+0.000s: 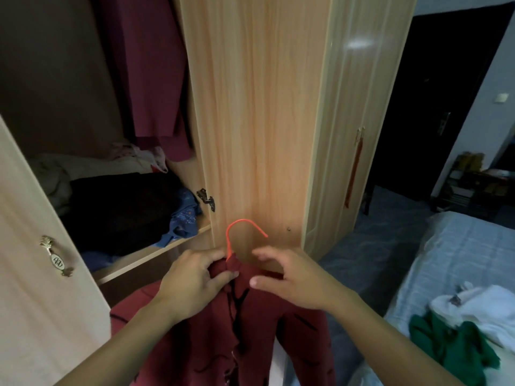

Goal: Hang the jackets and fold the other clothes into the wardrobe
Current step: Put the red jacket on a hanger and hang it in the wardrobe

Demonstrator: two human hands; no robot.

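1. My left hand (195, 274) pinched the red jacket (223, 338) at its collar, right under the orange hanger (242, 235) hook.
2. My right hand (289, 277) hovered just beside it, fingers loose, probably holding nothing.
3. The hook pointed up; the open wardrobe (259, 107) lay up-left.

You face a dim room: grey carpet (370, 246) underfoot, a bed (459, 246) at right (pale striped cover), a dark doorway (434, 107) beyond.

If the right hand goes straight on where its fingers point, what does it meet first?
Probably the hanger neck at the jacket collar, which the left hand pinches; the right hand is open, though depth is unclear.
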